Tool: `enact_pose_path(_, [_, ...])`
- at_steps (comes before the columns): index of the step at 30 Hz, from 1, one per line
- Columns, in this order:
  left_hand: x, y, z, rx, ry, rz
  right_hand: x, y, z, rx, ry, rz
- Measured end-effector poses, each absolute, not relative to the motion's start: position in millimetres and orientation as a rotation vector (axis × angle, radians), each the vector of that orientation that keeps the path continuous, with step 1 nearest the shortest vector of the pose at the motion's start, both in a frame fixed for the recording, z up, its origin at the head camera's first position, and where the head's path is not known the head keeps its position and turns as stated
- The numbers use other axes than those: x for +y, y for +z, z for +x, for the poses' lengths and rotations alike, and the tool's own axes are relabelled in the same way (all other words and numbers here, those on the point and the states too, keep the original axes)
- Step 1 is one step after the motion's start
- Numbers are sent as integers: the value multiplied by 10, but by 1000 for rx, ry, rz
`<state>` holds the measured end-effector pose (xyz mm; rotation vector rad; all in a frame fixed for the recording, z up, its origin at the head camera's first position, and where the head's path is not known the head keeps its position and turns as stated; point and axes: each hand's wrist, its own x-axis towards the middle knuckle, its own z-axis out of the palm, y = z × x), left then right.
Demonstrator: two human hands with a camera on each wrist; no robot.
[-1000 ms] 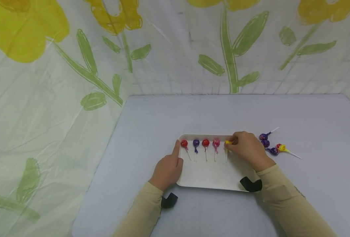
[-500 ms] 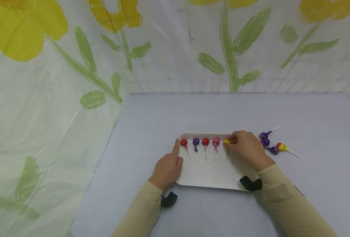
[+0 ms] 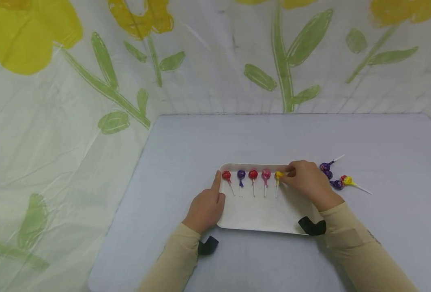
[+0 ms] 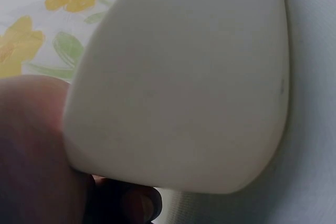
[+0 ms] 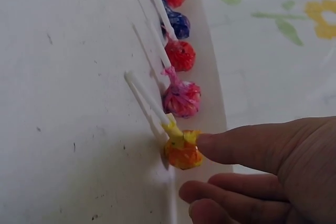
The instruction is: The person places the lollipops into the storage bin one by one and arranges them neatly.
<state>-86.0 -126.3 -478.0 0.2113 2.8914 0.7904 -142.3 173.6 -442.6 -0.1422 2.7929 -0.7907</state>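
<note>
Several wrapped lollipops lie in a row along the far side of a white tray: a red lollipop, a purple one, another red, a pink one and a yellow lollipop at the right end. My left hand grips the tray's left edge, index finger stretched along the rim; its curled fingers show beside the tray in the left wrist view. My right hand is at the yellow lollipop. In the right wrist view its thumb touches the wrapper, while the other fingers are spread away from it.
To the right of the tray, more lollipops lie in a loose cluster: purple-wrapped lollipops and a red-and-yellow lollipop. The pale table meets a flower-patterned sheet behind and at the left.
The right hand has shifted slightly right, its fingers easing off the yellow lollipop, whose head is more exposed. That lollipop's stick end has moved a little left. The left hand stays on the tray.
</note>
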Motion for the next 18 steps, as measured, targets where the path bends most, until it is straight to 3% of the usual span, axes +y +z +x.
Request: enact_pose_path(18, [-1265,-4779,-865,2887,787,200,1830,-4412,-1375,2820,-905,-148])
